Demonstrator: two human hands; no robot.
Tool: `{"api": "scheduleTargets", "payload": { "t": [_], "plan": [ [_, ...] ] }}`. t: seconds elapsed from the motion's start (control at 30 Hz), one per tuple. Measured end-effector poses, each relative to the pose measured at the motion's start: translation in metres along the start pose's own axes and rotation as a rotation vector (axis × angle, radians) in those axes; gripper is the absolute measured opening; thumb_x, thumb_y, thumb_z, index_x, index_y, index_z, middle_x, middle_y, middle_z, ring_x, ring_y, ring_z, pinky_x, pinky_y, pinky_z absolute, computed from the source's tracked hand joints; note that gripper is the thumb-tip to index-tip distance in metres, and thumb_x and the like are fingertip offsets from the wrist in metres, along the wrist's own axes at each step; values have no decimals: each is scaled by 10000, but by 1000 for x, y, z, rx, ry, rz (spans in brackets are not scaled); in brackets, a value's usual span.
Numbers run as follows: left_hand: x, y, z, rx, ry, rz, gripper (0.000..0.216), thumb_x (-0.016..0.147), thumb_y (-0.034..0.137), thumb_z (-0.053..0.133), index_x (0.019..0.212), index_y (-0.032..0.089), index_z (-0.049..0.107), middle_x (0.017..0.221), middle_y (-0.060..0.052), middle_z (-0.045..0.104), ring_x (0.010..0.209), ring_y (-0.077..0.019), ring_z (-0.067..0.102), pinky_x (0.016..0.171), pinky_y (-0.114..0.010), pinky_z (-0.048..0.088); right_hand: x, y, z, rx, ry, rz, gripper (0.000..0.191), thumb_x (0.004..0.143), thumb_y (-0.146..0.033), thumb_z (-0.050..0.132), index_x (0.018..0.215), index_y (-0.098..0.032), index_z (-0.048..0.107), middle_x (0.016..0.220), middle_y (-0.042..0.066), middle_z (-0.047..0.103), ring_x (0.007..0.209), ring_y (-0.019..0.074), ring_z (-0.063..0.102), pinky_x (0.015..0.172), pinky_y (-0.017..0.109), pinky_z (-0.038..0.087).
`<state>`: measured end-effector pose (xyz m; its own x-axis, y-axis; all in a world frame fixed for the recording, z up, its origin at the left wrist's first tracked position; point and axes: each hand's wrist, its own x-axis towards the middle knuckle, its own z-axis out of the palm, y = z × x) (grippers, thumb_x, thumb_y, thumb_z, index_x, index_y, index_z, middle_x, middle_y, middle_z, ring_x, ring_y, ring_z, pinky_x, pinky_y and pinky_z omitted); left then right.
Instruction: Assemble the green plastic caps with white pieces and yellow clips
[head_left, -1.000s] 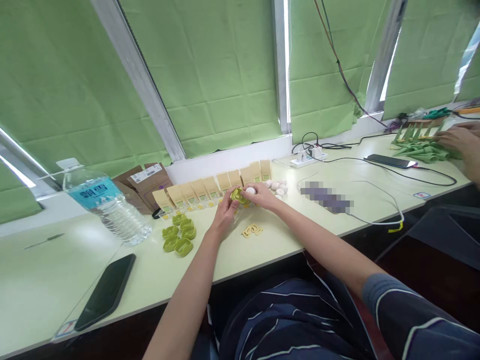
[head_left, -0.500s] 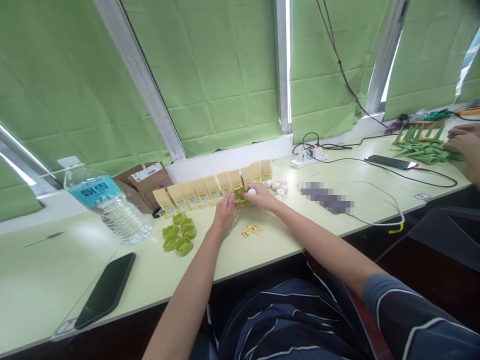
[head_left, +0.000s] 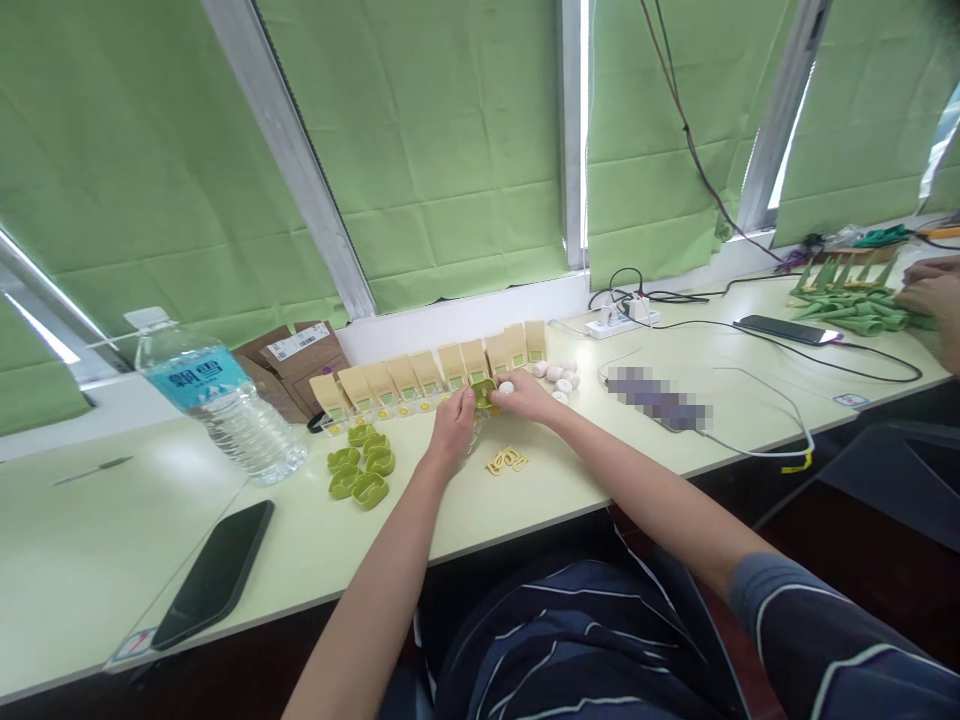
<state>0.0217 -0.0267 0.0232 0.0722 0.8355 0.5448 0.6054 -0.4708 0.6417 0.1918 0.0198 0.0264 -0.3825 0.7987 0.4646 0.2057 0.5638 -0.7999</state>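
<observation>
Between my hands is a small green cup-shaped piece [head_left: 484, 392]. My left hand [head_left: 454, 425] is closed on its left side, and a bit of clear plastic shows below those fingers. My right hand [head_left: 523, 398] pinches the piece's right side and also has a small white ball-like piece [head_left: 505, 388] at its fingers. Several pale round pieces [head_left: 562, 386] lie just past my right hand. Yellow ring-like pieces [head_left: 507, 460] sit in a small heap nearer me. More green cup-shaped pieces [head_left: 370, 490] stand grouped to the left of my left hand.
A row of tan cards in clear packs [head_left: 401, 378] stands behind my hands. On the left are a large water bottle [head_left: 225, 400], a cardboard box [head_left: 300, 365] and a black phone [head_left: 217, 572]. A power strip [head_left: 622, 318] and cables lie at right, near another person's hand [head_left: 934, 290].
My view has shifted slightly. Both hands stay together on the green piece, which looks a little more tilted between my fingers.
</observation>
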Motion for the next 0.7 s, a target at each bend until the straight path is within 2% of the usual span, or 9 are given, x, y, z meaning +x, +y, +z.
{"api": "scheduleTargets", "payload": {
  "t": [0.2,0.47,0.7],
  "plan": [
    [-1,4,1,-53,-9,-30,240,876,383,533,742,185,547,630,26,461,601,-125,401,587,-261,289,-1,-2,1,-76,-3,-22,178,724,-326,579,650,-167,613,596,-30,549,613,123,473,583,235,340],
    [1,0,3,-117,-6,-55,187,825,314,557,701,177,530,630,35,469,594,-107,404,571,-244,301,-3,-3,1,-189,-22,-74,177,771,-296,563,694,-158,642,642,-16,586,641,129,500,604,238,337],
    [1,-6,5,-108,-23,-32,179,841,320,546,739,174,557,648,31,483,608,-110,417,579,-239,310,-5,-6,1,-263,-2,-116,289,867,-351,520,686,-171,654,666,5,628,629,135,499,614,247,328]
  ]
}}
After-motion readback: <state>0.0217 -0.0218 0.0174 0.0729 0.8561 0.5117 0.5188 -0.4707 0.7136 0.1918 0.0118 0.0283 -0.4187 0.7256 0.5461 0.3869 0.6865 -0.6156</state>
